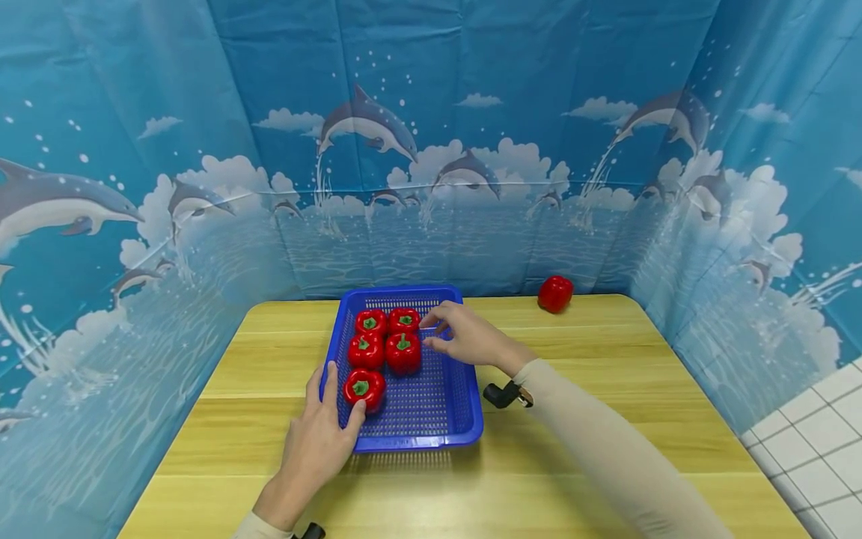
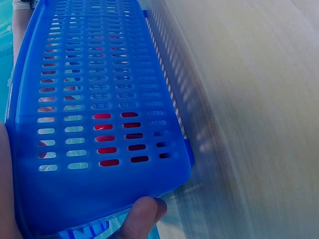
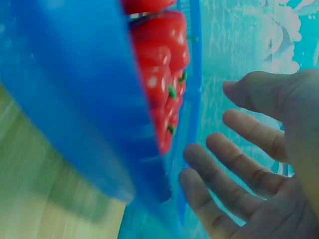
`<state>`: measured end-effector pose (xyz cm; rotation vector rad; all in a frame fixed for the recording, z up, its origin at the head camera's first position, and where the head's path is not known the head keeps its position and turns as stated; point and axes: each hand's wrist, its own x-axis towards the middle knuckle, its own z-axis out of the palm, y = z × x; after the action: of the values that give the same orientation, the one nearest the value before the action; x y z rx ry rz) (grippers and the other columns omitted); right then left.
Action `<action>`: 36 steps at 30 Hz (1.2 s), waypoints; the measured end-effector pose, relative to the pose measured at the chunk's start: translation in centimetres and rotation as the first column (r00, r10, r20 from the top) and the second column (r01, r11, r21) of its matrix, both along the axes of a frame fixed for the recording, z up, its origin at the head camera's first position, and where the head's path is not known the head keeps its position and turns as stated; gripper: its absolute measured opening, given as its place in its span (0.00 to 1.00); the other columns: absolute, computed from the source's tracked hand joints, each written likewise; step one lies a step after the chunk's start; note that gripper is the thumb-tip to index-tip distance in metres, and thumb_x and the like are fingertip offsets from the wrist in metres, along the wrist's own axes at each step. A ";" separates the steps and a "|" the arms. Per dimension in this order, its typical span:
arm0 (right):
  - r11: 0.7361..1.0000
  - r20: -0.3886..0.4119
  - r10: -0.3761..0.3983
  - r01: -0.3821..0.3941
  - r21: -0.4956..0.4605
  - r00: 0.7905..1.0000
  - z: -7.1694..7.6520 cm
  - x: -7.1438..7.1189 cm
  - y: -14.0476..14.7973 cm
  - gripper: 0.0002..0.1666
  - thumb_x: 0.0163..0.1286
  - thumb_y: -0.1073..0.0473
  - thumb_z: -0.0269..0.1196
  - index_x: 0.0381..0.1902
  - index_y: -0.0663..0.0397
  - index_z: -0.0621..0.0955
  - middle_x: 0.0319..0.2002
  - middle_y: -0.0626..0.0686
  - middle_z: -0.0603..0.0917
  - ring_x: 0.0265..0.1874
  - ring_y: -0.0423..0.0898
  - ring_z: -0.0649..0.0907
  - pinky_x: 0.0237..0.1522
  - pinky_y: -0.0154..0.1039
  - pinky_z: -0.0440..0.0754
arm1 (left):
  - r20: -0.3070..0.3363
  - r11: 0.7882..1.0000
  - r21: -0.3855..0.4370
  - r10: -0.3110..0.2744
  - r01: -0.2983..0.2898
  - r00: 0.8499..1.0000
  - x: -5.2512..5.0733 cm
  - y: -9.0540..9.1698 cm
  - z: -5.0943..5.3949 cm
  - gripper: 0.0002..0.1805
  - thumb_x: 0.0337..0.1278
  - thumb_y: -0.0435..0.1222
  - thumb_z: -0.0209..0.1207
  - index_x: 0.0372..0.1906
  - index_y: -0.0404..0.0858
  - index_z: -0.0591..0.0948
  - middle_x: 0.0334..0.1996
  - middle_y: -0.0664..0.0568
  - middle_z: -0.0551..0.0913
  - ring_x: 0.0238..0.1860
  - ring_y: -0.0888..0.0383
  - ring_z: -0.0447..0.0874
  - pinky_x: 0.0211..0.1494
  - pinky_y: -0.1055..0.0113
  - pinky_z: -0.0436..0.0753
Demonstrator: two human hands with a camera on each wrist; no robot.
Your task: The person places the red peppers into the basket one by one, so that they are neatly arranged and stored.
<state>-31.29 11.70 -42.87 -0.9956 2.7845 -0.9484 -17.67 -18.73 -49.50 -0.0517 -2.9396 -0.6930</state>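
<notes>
A blue plastic basket (image 1: 417, 443) sits on the table with several red bell peppers (image 1: 404, 353) in its left half, most with their green stems upward. My left hand (image 1: 319, 434) holds the basket's front left corner, its thumb near the frontmost pepper. The left wrist view shows fingertips (image 2: 142, 214) at the slotted wall's edge. Over the basket's right side hovers my right hand (image 1: 461, 335), close to the two right-hand peppers. In the right wrist view its fingers (image 3: 244, 172) are spread and loosely bent, with nothing between them.
One more red bell pepper (image 1: 555, 294) lies on the wooden table (image 1: 579, 389) at the back right, near the curtain. A blue dolphin-print curtain (image 1: 431, 239) closes off the back and sides. White tiles (image 1: 818, 442) show at the right.
</notes>
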 end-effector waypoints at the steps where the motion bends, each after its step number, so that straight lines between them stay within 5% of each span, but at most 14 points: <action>1: 1.000 0.004 -0.011 0.011 -0.003 1.000 0.0 -0.1 0.4 0.19 0.87 0.56 0.72 0.69 0.56 0.88 0.67 0.60 0.87 0.66 0.60 0.92 0.69 0.59 0.92 | 0.001 1.000 0.001 0.001 -0.001 1.000 0.0 0.0 0.0 0.54 0.88 0.58 0.60 0.97 0.34 0.50 0.95 0.31 0.50 0.41 0.40 0.91 0.44 0.46 0.95; 9: 0.990 -0.005 -0.127 0.127 -0.055 0.992 -1.5 -1.7 4.7 0.19 0.89 0.54 0.69 0.70 0.54 0.88 0.68 0.62 0.86 0.68 0.61 0.90 0.74 0.67 0.88 | -0.008 1.000 -0.006 0.005 -0.005 1.000 0.0 0.1 -0.2 0.54 0.88 0.59 0.60 0.97 0.35 0.51 0.95 0.32 0.52 0.52 0.34 0.94 0.57 0.33 0.93; 17: 0.972 -0.049 -0.222 0.218 -0.089 0.974 -3.4 -3.9 10.0 0.19 0.89 0.58 0.68 0.70 0.58 0.87 0.70 0.65 0.84 0.70 0.68 0.86 0.75 0.73 0.85 | 0.004 1.000 -0.010 0.015 -0.015 1.000 -0.2 0.0 -0.2 0.54 0.87 0.58 0.60 0.98 0.36 0.50 0.95 0.33 0.52 0.47 0.39 0.92 0.53 0.39 0.94; 36: 0.864 -0.053 -0.504 0.503 -0.035 0.862 -7.7 -8.0 20.1 0.47 0.86 0.54 0.70 0.92 0.61 0.63 0.92 0.78 0.47 0.87 0.85 0.48 0.76 0.91 0.57 | -0.004 1.000 -0.006 0.030 -0.030 1.000 -0.3 0.1 -0.3 0.53 0.87 0.57 0.62 0.97 0.37 0.52 0.95 0.33 0.53 0.36 0.46 0.86 0.39 0.54 0.88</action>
<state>-39.33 31.76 -50.56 -0.2838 3.1611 -0.9982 -17.96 -18.62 -49.84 -0.0098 -2.9330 -0.6789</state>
